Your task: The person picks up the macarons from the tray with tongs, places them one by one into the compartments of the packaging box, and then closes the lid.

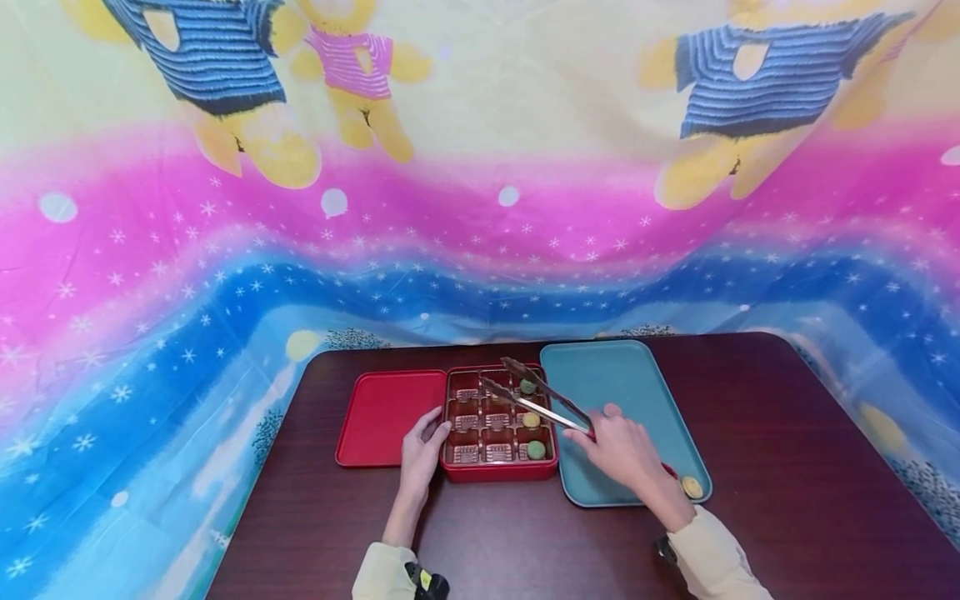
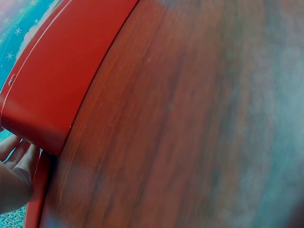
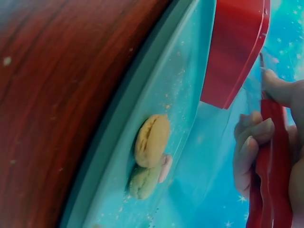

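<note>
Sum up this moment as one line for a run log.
left hand: touches box side | right hand: holds tongs, open over box | box: three macarons, right column | tray: yellow, green, pink macarons

the worktop (image 1: 765, 425) is dark reddish brown with streaky wood grain, and its far corners are rounded. a flat red lid (image 1: 386, 421) lies toward the far left corner. just beside it, near the far edge and left of that edge's middle, sits a red box (image 1: 498, 473); a teal tray (image 1: 648, 400) lies next, its far end close to the far edge.
</note>
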`<state>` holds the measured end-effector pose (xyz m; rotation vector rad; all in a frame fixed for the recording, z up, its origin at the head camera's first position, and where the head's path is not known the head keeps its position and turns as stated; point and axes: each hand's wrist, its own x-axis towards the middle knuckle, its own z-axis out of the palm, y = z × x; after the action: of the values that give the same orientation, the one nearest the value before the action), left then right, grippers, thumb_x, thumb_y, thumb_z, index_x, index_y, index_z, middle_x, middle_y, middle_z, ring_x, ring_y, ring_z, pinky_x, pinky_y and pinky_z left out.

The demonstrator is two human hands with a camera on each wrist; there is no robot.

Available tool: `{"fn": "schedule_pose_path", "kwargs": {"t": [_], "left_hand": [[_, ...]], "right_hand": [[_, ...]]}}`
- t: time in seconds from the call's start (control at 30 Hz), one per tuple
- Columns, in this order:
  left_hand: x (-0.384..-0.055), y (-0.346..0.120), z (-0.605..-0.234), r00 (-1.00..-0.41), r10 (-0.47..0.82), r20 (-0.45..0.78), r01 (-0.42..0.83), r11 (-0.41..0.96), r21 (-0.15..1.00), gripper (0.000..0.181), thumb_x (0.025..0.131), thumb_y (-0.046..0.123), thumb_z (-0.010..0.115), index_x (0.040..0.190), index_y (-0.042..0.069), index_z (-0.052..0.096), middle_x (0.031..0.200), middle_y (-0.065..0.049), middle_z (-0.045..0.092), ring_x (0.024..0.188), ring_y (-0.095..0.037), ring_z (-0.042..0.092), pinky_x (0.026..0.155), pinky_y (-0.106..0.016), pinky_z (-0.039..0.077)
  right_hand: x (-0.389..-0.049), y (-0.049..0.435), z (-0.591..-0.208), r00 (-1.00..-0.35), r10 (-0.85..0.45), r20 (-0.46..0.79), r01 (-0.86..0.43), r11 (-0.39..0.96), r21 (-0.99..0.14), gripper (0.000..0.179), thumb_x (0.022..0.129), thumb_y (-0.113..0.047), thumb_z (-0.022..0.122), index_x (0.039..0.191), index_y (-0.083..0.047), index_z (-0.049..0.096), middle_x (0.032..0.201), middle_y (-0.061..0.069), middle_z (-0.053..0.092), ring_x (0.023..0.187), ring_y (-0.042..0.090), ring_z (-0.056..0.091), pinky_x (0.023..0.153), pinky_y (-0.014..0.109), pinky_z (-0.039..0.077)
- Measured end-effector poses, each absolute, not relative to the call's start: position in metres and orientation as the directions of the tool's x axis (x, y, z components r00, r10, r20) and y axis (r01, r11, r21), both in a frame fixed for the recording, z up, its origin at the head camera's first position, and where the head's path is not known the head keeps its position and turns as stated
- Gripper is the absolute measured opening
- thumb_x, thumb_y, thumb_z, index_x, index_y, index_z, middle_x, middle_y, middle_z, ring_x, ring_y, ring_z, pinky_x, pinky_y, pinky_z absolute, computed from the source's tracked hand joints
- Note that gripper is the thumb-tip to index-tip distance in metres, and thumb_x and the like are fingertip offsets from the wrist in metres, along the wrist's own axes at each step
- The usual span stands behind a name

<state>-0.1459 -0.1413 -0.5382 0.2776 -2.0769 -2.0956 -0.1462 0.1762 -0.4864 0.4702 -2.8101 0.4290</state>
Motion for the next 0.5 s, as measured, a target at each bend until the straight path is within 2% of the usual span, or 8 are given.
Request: {"fn": "schedule_pose_path", "kwargs": {"t": [0.1,0.23,0.3,0.4,0.5], "left_hand": [[-0.146,-0.142,-0.537,-0.966,-0.257,-0.011,-0.008,-0.012,1.000,0.042,0.100,0.002,0.063,0.139,-0.011,0.057,0.139,-0.030,0.059,0.133,-0.039,0.054,0.096,-0.022,0.048],[-0.146,-0.140,-0.534,-0.967,-0.255,-0.017,-0.016,-0.007,1.000,0.041,0.100,-0.001,0.062,0.138,-0.014,0.056,0.138,-0.033,0.058,0.133,-0.043,0.053,0.097,-0.024,0.048],[-0.145,-0.140,-0.533,-0.966,-0.257,-0.023,-0.023,-0.004,1.000,0.041,0.100,0.000,0.062,0.139,-0.012,0.057,0.139,-0.031,0.058,0.134,-0.041,0.054,0.098,-0.025,0.048],[-0.145,-0.140,-0.534,-0.966,-0.260,-0.014,-0.017,0.008,1.000,0.042,0.100,0.003,0.064,0.140,-0.010,0.058,0.141,-0.029,0.059,0.134,-0.038,0.054,0.098,-0.024,0.049],[-0.146,-0.141,-0.538,-0.966,-0.257,-0.006,-0.007,0.002,1.000,0.043,0.100,0.007,0.066,0.140,-0.008,0.059,0.141,-0.027,0.059,0.134,-0.036,0.055,0.096,-0.022,0.049]], "right_hand": [[-0.145,0.182,-0.485,-0.923,-0.238,0.302,-0.327,0.899,-0.292,0.044,0.088,-0.039,0.083,0.080,-0.004,0.058,0.062,0.001,0.037,0.041,0.012,0.035,0.039,0.028,0.032],[-0.143,0.196,-0.482,-0.939,-0.201,0.279,-0.294,0.889,-0.350,0.047,0.091,-0.038,0.080,0.105,0.005,0.066,0.053,-0.001,0.037,0.039,0.013,0.034,0.038,0.030,0.032],[-0.143,0.203,-0.481,-0.945,-0.193,0.264,-0.282,0.889,-0.360,0.048,0.093,-0.039,0.077,0.110,0.005,0.066,0.051,-0.002,0.037,0.040,0.013,0.035,0.039,0.030,0.032],[-0.141,0.214,-0.479,-0.946,-0.184,0.266,-0.271,0.901,-0.339,0.042,0.094,-0.040,0.077,0.096,0.000,0.065,0.052,-0.001,0.036,0.041,0.014,0.035,0.040,0.030,0.032],[-0.137,0.224,-0.478,-0.944,-0.180,0.278,-0.267,0.910,-0.318,0.042,0.093,-0.040,0.077,0.081,-0.006,0.057,0.053,-0.001,0.035,0.042,0.014,0.034,0.040,0.030,0.033]]}}
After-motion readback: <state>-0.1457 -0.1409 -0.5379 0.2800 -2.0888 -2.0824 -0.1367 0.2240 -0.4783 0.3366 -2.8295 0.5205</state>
